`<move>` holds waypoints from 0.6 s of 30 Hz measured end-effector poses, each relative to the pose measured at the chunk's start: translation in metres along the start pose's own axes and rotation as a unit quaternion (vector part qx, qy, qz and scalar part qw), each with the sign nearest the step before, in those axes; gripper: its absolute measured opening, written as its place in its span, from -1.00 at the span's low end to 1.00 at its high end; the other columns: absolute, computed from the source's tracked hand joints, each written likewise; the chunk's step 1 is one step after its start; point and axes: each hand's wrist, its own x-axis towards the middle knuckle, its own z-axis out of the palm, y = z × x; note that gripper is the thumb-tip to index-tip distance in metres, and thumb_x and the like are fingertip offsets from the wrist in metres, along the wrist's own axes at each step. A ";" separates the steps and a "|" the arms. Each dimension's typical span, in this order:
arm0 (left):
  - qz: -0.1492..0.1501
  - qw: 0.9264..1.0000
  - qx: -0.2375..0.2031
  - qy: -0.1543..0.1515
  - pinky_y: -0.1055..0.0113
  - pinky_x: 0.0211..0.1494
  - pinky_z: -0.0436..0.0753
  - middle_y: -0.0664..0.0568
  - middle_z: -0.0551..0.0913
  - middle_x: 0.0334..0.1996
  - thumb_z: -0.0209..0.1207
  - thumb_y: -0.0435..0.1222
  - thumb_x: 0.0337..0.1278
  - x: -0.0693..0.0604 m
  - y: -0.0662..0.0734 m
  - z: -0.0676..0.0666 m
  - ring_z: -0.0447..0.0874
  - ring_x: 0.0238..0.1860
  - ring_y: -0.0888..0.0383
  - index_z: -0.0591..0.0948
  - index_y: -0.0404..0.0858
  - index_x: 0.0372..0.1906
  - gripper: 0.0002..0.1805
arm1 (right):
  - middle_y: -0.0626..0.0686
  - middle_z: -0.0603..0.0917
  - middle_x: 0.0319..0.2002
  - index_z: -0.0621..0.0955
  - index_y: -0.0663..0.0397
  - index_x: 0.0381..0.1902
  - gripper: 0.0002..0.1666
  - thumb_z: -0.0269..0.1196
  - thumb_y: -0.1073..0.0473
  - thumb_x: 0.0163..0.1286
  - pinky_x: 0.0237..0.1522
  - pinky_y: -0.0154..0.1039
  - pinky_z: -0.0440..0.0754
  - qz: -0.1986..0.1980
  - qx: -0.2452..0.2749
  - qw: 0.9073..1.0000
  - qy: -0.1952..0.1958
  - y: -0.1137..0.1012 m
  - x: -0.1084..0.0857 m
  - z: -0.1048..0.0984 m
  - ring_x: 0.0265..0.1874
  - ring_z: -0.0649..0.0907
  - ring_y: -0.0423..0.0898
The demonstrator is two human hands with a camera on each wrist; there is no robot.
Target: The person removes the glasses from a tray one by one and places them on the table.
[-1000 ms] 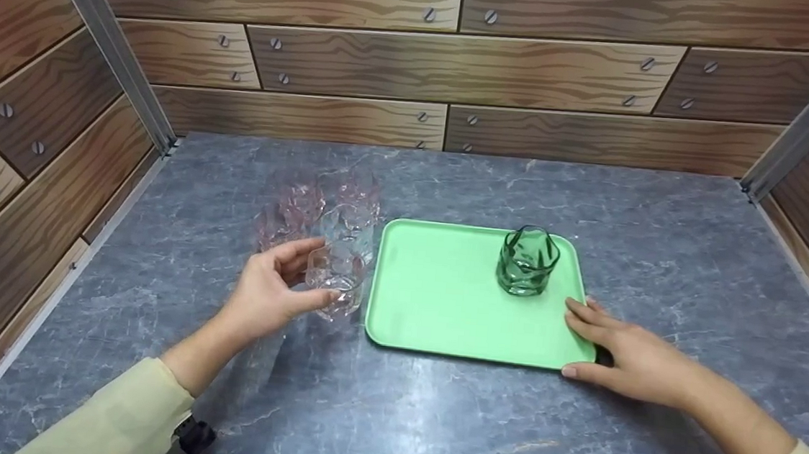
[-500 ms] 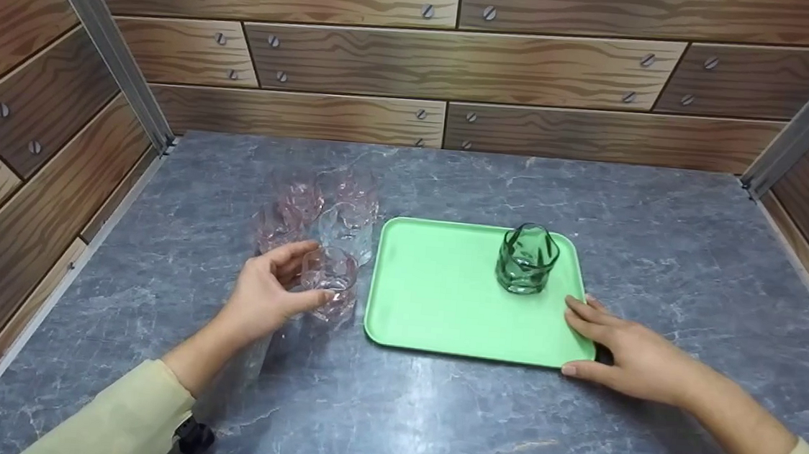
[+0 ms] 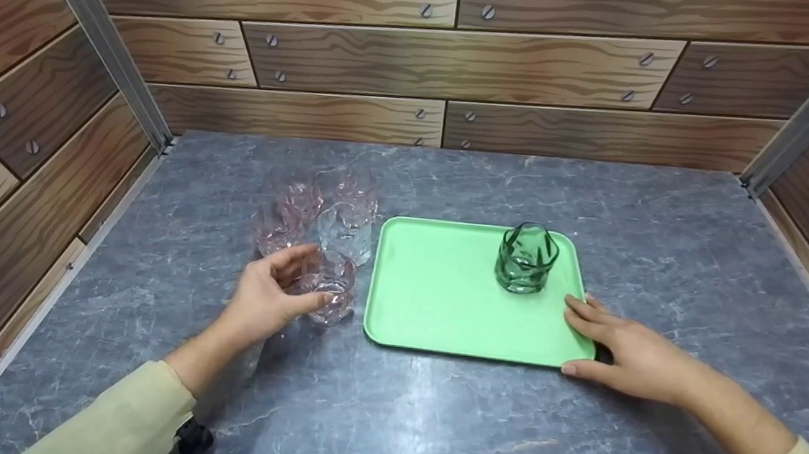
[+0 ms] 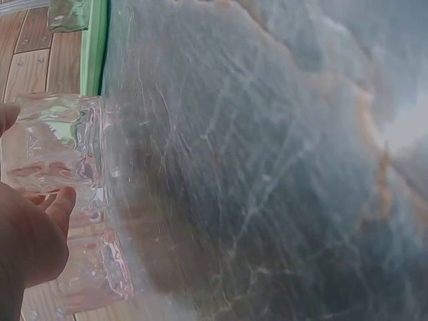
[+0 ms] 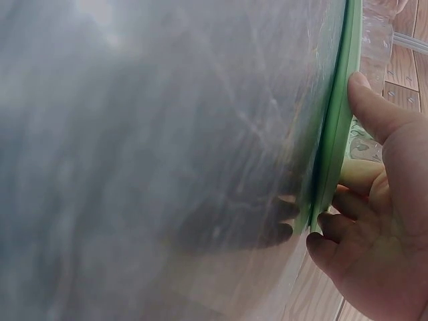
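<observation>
My left hand [image 3: 270,288] holds a faceted, pale pinkish drinking glass [image 3: 333,308], thumb on its near side and fingers behind. In the left wrist view this glass [image 4: 60,144] stands upright beside the hand; whether its base touches the table I cannot tell. My right hand [image 3: 629,353] grips the near right corner of a light green tray [image 3: 441,309]. Its thumb lies at the front edge and its fingers at the right rim, as the right wrist view also shows on the tray edge [image 5: 341,114]. A dark green glass [image 3: 526,262] stands upright on the tray's right part.
Behind the held glass stand a clear bluish glass [image 3: 346,237] and several pale pink glasses [image 3: 300,201], close together left of the tray. They are see-through and hard to tell apart. The grey marbled table [image 3: 475,427] is bounded by wood-patterned walls [image 3: 460,65].
My left hand has drawn the pinkish glass slightly left and nearer, away from the bluish glass and the tray's left edge. The right hand, tray and green glass keep their places.
</observation>
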 end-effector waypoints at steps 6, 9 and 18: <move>-0.003 1.000 -0.005 -0.004 0.19 0.46 0.51 -0.22 0.60 0.37 0.58 -0.46 -0.06 0.000 -0.001 0.000 0.54 0.42 -0.12 0.48 -0.32 0.48 -0.10 | 0.21 0.21 0.64 0.39 0.27 0.56 0.09 0.28 -0.45 0.43 0.48 0.46 0.21 0.000 0.000 1.000 -0.002 0.000 0.000 0.000 0.58 0.16 0.42; -0.004 1.000 -0.002 -0.004 0.16 0.49 0.48 -0.19 0.60 0.37 0.58 -0.45 -0.04 0.000 -0.001 0.001 0.53 0.43 -0.12 0.48 -0.31 0.48 -0.11 | 0.21 0.21 0.64 0.39 0.27 0.56 0.09 0.28 -0.45 0.43 0.48 0.46 0.20 0.001 -0.001 1.000 -0.001 0.000 0.000 0.000 0.58 0.16 0.42; -0.006 1.000 0.008 -0.008 0.07 0.51 0.46 -0.19 0.58 0.39 0.58 -0.44 -0.03 -0.002 -0.002 -0.001 0.52 0.43 -0.13 0.46 -0.35 0.48 -0.10 | 0.20 0.21 0.65 0.40 0.24 0.56 0.08 0.28 -0.45 0.43 0.43 0.52 0.24 0.007 -0.008 1.000 -0.002 -0.001 0.000 0.000 0.58 0.16 0.41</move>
